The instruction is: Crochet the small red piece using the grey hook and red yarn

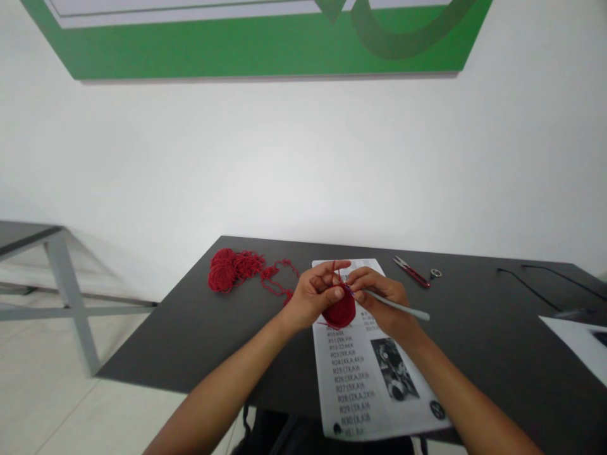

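Observation:
My left hand pinches a small round piece of red crochet work between thumb and fingers, with a strand of red yarn looped over its raised index finger. In my right hand is a crochet hook with a pale grey handle, its tip at the upper edge of the crochet piece. The fingers partly hide the hook's tip and the stitches there. Both hands are above a printed pattern sheet with rows of text and a photo. A ball of red yarn lies to the left, its loose strand trailing toward my left hand.
Red-handled thread snips with a small metal ring lie at the back right of the dark table. Farther right are eyeglasses and another white sheet. A white wall stands behind; a second table is at the far left.

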The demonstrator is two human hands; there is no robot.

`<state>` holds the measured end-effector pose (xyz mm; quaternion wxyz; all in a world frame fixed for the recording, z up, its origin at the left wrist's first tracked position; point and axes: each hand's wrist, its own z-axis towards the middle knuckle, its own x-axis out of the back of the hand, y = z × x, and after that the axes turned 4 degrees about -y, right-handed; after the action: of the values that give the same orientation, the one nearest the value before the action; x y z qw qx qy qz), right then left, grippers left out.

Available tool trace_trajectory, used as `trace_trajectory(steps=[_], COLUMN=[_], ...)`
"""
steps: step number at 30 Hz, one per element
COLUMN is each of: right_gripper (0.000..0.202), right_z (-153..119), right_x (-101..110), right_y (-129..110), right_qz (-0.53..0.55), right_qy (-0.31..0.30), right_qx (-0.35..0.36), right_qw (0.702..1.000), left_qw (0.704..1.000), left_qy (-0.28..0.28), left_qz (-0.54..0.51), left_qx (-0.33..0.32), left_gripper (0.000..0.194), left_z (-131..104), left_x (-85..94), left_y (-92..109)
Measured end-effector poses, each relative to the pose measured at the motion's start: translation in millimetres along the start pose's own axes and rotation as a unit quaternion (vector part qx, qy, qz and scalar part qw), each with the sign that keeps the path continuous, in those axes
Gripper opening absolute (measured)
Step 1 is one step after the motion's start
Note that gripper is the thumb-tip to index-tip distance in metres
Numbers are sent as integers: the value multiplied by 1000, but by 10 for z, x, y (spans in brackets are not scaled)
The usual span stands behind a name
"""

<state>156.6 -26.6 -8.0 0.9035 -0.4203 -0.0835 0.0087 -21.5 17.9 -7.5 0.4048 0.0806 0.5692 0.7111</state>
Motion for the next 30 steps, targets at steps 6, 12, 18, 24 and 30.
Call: trace_trajectory(steps=[6, 12, 18, 24, 30], right_gripper=[10, 14, 16, 21, 21], right_z=[39, 53, 8, -41, -20], right_x=[63, 115, 100, 80, 1], right_y=[-94, -140, -132, -118, -120], right_qz=[9, 35, 106, 169, 215], right_qy=[-26, -36, -27, -43, -33], right_qx=[-1, -36, -104, -141, -140], right_qw=[1000, 998, 988, 975, 966], left_qw=[999, 999, 998, 992, 981], left_qy=[2, 2, -2, -23, -31], left_qz=[-22, -40, -61, -113, -178], left_qx=[25, 29, 34, 42, 67], left_gripper=[65, 63, 61, 50, 50], left_z=[1, -3, -10, -10, -4], left_x=[13, 25, 17, 43, 47], left_y=[34, 115, 134, 148, 112])
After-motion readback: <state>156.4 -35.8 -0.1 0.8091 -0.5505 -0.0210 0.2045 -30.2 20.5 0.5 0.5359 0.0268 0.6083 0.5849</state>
